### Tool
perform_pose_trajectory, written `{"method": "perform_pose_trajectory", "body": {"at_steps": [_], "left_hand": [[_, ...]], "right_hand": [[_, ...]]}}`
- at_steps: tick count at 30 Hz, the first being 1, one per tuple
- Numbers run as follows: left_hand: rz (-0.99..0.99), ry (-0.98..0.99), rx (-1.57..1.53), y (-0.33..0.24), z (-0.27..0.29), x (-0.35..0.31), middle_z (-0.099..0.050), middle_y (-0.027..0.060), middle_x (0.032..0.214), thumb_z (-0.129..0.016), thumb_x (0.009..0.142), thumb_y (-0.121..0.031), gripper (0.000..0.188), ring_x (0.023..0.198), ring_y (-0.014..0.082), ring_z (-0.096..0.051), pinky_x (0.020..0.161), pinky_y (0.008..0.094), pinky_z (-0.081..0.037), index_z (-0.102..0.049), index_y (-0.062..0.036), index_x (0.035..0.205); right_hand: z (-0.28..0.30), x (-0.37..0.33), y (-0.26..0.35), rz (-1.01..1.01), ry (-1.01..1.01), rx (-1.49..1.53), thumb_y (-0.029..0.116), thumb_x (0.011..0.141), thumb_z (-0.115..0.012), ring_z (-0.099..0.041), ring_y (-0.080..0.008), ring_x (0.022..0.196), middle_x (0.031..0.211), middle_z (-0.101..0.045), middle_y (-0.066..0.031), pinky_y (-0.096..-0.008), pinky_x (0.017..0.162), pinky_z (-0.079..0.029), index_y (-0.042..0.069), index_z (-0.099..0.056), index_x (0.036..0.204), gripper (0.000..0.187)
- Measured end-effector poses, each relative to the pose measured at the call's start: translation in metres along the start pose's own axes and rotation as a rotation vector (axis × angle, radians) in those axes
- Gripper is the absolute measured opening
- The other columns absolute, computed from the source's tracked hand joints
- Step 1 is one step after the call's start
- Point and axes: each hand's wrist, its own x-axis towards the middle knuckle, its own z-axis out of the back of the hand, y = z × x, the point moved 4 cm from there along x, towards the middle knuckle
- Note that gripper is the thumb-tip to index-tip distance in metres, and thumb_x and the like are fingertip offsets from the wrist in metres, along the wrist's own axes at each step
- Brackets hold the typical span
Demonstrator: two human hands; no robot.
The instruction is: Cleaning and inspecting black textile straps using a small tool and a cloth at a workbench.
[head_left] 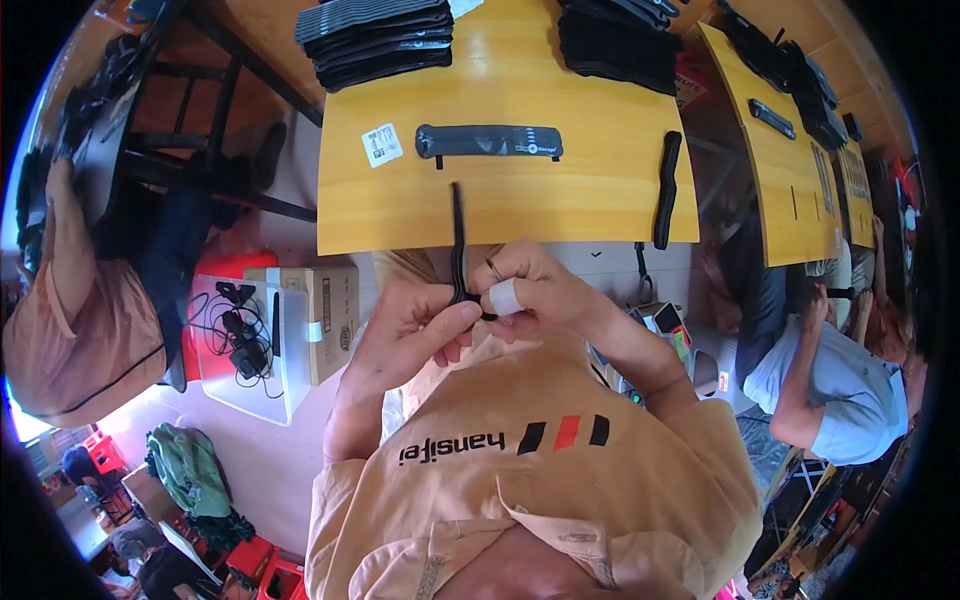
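Note:
In front of my chest, just off the near edge of the table, my left hand [430, 315] and my right hand [525, 283] meet over a narrow black strap [458, 240]. One end of it stands up above the fingers; the lower part loops between the two hands. Both hands are closed in a pinch on it. White tape wraps a right finger, and a ring shows on that hand. Farther off on the table lies a flat dark folded band [488, 141] with light printing, beside a white label [382, 146].
Another black strap [667, 190] lies by the right edge of the yellow table [400, 215]. Black folded stacks stand at far left [375, 60] and far right [620, 50]. A clear bin [290, 370] of cables and a carton [340, 320] sit at left. People work on both sides.

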Motion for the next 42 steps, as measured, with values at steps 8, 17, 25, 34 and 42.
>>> {"method": "perform_pose_trajectory", "body": {"at_steps": [8,17,25,34,42], "left_hand": [[-0.054,-0.144,-0.113,0.008,-0.003,0.002,-0.054,0.0002,0.060,-0.047,0.091,-0.019,0.028,0.048,0.0041,-0.049,0.042,0.0176,-0.039,-0.057,-0.0002,0.073],[-0.032,0.105,-0.367,0.009,-0.005,-0.008,-0.046,-0.0020,0.050,-0.047,0.091,-0.021,0.033,0.041,0.0034,-0.038,0.037,0.0183,-0.025,-0.052,-0.0041,0.063],[-0.023,-0.543,-0.308,0.057,0.110,-0.085,-0.040,0.0009,0.048,-0.054,0.084,-0.018,0.025,0.038,0.0082,-0.035,0.037,0.0218,-0.026,-0.051,-0.0032,0.064],[-0.137,-0.487,-0.531,0.053,0.126,-0.056,-0.035,-0.0029,0.053,-0.045,0.092,-0.027,0.031,0.043,0.0042,-0.028,0.039,0.0199,-0.020,-0.046,-0.0035,0.072],[0.004,-0.678,-0.726,0.131,0.089,0.059,-0.049,-0.0027,0.057,-0.058,0.086,-0.019,0.018,0.044,0.0048,-0.041,0.040,0.0182,-0.032,-0.053,-0.0023,0.091]], "right_hand": [[-0.003,0.005,0.006,0.389,-0.192,-0.678,0.017,0.086,-0.053,-0.034,-0.0062,0.051,0.056,-0.043,0.0015,-0.0225,0.044,-0.028,-0.001,-0.046,0.067,0.027],[0.006,-0.021,-0.008,0.079,-0.276,0.194,0.026,0.085,-0.056,-0.031,-0.0050,0.039,0.050,-0.036,0.0045,-0.0221,0.037,-0.023,0.007,-0.051,0.079,0.021],[0.156,-0.169,0.120,0.871,-0.976,0.312,0.023,0.090,-0.048,-0.026,-0.0023,0.035,0.049,-0.028,0.0076,-0.0162,0.031,-0.020,0.003,-0.056,0.097,0.023],[0.102,-0.207,0.182,0.926,-1.314,-0.380,0.022,0.088,-0.049,-0.029,-0.0067,0.037,0.049,-0.033,0.0010,-0.0193,0.036,-0.020,0.009,-0.042,0.065,0.027],[0.069,-0.131,0.150,0.718,-1.349,-1.291,0.008,0.083,-0.059,-0.040,-0.0010,0.049,0.066,-0.057,0.0000,-0.0147,0.043,-0.028,0.002,-0.066,0.097,0.016]]}}
